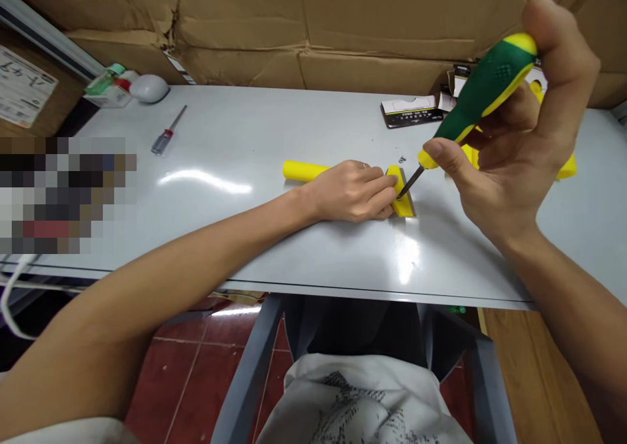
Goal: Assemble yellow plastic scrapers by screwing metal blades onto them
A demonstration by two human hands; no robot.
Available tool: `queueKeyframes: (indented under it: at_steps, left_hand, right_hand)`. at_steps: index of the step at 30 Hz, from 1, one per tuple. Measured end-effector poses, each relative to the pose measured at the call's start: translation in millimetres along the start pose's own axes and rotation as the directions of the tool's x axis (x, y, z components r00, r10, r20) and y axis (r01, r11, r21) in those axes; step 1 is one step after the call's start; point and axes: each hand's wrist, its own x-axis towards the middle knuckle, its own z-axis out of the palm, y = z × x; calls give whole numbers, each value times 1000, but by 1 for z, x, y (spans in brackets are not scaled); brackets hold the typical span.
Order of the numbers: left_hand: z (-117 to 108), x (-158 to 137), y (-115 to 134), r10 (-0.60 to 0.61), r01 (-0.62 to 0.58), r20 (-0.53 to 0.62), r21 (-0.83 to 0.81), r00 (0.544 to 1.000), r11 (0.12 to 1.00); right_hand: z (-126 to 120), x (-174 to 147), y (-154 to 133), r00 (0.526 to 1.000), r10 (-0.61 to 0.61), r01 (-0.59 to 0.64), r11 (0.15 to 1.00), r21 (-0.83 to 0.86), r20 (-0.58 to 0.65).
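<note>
A yellow scraper [305, 171] lies flat on the table, with my left hand [349, 192] closed over it where its handle meets the bladed head. Its wide head, with a thin metal edge along the right side, shows past my fingertips. My right hand [522, 147] grips a green and yellow screwdriver [487, 85], tilted, with the fingers up at its butt and the thumb low on the handle. The screwdriver's tip meets the scraper head at what looks like a screw. Small metal pieces, perhaps screws [402, 159], lie just beyond the head.
More yellow pieces [567, 167] sit partly hidden behind my right hand. Black and white packaging [411, 111] lies at the back. Another screwdriver [163, 142] with a clear handle and a white rounded object [149, 88] are at left. Cardboard [245, 59] stands along the table's rear.
</note>
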Motion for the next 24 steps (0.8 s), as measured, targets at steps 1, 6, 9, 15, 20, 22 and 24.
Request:
queueKeyframes:
  at_steps: [1,6,9,15,20,22,24]
  left_hand:
    - [-3,1,0,105,-108,39,79,994,991]
    - [-7,-1,-4,416,-400,46,393,908,828]
    - [-6,-3,-6,505,-438,-34,451,862,778]
    - [-9,-2,-4,559,-450,-51,535,828,716]
    - [-10,-1,-2,585,-472,-77,512,807,718]
    - [-10,-1,-2,587,-471,-80,513,806,717]
    - [-9,-3,-4,573,-466,-72,506,816,726]
  right_hand:
    - [0,2,1,1000,-3,3,1000,-20,24]
    - [7,19,20,960,-262,228,934,275,95]
    - [8,27,24,944,-327,287,880,378,43]
    - [-1,30,16,928,-371,350,898,268,33]
    - [-4,31,17,939,-339,303,898,319,63]
    - [-5,32,19,947,-319,283,889,360,44]
    - [-7,31,21,948,-317,294,885,360,3]
